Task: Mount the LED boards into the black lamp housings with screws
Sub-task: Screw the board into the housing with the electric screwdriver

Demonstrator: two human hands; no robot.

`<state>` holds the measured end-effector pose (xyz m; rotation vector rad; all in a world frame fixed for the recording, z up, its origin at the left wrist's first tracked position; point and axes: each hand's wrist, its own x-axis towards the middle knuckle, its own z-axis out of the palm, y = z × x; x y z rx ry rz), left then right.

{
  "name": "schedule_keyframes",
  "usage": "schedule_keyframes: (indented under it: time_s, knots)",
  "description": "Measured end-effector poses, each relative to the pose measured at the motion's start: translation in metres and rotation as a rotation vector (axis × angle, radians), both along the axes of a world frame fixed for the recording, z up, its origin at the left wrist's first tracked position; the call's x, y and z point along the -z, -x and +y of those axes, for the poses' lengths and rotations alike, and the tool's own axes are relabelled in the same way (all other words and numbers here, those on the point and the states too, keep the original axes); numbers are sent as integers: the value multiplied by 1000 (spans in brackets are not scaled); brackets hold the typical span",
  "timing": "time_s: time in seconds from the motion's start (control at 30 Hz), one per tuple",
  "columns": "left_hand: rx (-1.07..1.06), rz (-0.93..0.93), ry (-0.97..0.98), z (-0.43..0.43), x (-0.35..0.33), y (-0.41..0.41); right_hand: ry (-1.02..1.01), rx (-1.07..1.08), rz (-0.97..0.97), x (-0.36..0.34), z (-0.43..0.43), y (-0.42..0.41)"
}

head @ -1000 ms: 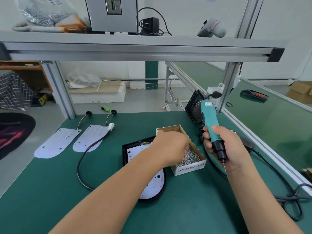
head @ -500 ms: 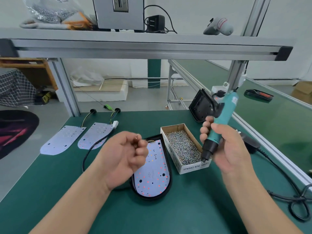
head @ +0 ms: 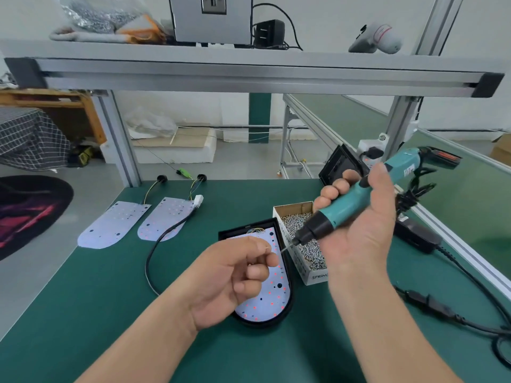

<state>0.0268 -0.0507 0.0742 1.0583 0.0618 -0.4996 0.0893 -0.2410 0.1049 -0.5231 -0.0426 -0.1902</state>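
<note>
— Over the table (head: 83, 313), where's the LED board (head: 266, 299)?
— Lying inside the black housing (head: 262, 323), just left of the screw box (head: 287, 209), partly under the left hand (head: 235, 277).
— And the fingers?
— The right hand (head: 359, 239) wraps its fingers round the screwdriver (head: 356, 199). The left fingers pinch together at its tip, on something too small to tell.

Head-worn view, forward and downward
</note>
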Motion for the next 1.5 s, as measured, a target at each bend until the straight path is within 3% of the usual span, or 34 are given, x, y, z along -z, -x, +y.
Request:
schedule_keyframes:
  time_s: [0.9,1.2,1.5]
  knots:
    - [-5,-196,-175,-8,10,3,-94,6,-82,16,-11,8]
    - [-9,-78,-45,-14,14,6,-27,39,-87,15,-8,11]
    - [-1,-64,-57,-16,17,5,0,51,-107,15,-8,13]
